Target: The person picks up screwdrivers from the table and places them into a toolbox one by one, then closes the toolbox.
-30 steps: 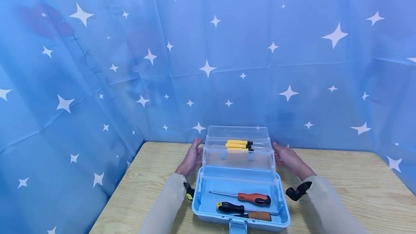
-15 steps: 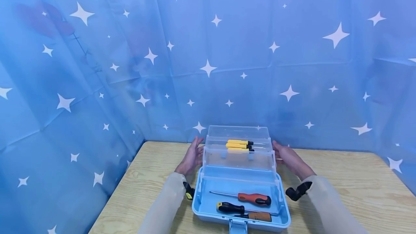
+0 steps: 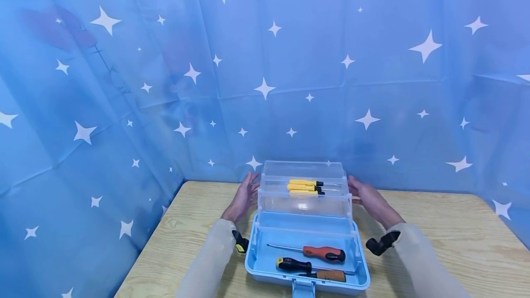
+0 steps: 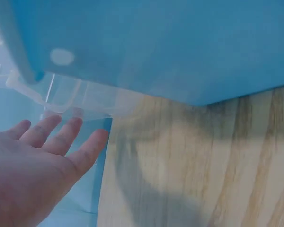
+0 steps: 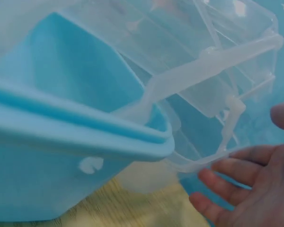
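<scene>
A light blue toolbox (image 3: 262, 262) stands open on the table, its clear plastic trays (image 3: 281, 204) fanned up towards the back. Several yellow-handled screwdrivers (image 3: 304, 187) lie in an upper tray. Down in the base are a red-and-black screwdriver (image 3: 324, 253), a black screwdriver with a yellow end (image 3: 294, 265) and a brown-handled tool (image 3: 331, 275). My left hand (image 3: 241, 202) is beside the trays' left side, fingers extended and apart in the left wrist view. Opposite it, my right hand (image 3: 373, 202) has loosely bent fingers (image 5: 239, 171) at the clear lid's edge; contact is unclear.
The wooden table (image 3: 434, 229) extends on both sides of the toolbox. Behind it hangs a blue curtain (image 3: 306, 63) with white stars, close to the table's back edge. A blue latch (image 3: 303, 288) hangs at the box's front.
Both hands have shifted very slightly outward from the trays. A bright glint now shows on the middle clear tray. The tools in the base lie as before.
</scene>
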Demonstrator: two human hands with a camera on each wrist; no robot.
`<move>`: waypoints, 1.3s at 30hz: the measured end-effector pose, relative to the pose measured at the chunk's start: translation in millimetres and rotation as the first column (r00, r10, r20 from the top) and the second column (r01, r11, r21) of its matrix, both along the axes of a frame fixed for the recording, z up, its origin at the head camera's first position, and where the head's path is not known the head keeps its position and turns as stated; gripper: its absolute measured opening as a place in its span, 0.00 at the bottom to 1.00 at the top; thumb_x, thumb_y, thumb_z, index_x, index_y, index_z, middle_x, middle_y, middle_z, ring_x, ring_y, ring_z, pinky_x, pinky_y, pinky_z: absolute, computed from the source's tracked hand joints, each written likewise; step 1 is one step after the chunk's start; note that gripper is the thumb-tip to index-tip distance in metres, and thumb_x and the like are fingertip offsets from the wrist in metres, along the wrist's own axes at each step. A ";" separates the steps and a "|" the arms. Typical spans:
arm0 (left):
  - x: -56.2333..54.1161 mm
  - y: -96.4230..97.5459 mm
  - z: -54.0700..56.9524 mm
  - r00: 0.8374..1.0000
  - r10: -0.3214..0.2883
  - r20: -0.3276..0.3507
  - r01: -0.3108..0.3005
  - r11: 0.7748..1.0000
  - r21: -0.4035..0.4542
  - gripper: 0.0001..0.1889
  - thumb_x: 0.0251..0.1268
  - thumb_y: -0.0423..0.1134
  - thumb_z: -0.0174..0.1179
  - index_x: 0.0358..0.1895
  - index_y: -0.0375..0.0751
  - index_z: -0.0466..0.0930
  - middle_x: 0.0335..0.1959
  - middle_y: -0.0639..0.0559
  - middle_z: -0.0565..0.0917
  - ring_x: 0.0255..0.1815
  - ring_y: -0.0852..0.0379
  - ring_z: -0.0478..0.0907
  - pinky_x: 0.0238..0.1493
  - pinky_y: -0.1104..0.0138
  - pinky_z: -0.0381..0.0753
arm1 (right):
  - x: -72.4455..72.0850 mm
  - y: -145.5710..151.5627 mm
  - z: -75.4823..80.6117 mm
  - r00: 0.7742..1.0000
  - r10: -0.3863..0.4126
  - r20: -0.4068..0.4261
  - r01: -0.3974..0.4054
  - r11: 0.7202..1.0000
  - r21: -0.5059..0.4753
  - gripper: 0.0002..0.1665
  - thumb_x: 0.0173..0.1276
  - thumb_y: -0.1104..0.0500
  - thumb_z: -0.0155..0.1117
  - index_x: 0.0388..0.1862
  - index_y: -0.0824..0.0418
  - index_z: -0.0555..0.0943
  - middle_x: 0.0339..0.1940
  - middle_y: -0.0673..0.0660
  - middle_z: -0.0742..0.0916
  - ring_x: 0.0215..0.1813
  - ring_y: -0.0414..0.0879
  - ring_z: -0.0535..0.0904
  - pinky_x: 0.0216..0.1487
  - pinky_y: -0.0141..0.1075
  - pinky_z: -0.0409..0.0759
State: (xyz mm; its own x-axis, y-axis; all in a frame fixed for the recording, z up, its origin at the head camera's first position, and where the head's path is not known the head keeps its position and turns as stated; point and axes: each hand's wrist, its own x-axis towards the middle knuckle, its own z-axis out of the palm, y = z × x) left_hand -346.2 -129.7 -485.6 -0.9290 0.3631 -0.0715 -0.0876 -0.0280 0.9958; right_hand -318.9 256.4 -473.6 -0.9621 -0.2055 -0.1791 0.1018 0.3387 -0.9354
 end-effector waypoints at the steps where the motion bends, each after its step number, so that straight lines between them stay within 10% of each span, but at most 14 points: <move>1: -0.1 -0.1 0.9 1.000 -0.003 -0.003 0.003 1.000 0.004 0.47 0.70 0.74 0.26 0.81 0.46 0.39 0.79 0.39 0.54 0.78 0.37 0.52 0.75 0.41 0.55 | 0.6 0.4 1.2 1.000 -0.002 -0.004 0.002 1.000 -0.002 0.48 0.78 0.32 0.26 0.80 0.67 0.50 0.77 0.71 0.61 0.77 0.68 0.56 0.70 0.61 0.65; 39: 11.4 5.3 41.1 0.984 -0.019 -0.179 0.031 0.997 0.066 0.38 0.77 0.65 0.24 0.81 0.48 0.40 0.80 0.44 0.52 0.80 0.41 0.47 0.75 0.40 0.50 | 22.4 9.2 42.3 0.995 0.007 -0.099 -0.016 0.996 -0.087 0.49 0.75 0.28 0.30 0.83 0.53 0.37 0.81 0.69 0.49 0.74 0.72 0.55 0.70 0.66 0.61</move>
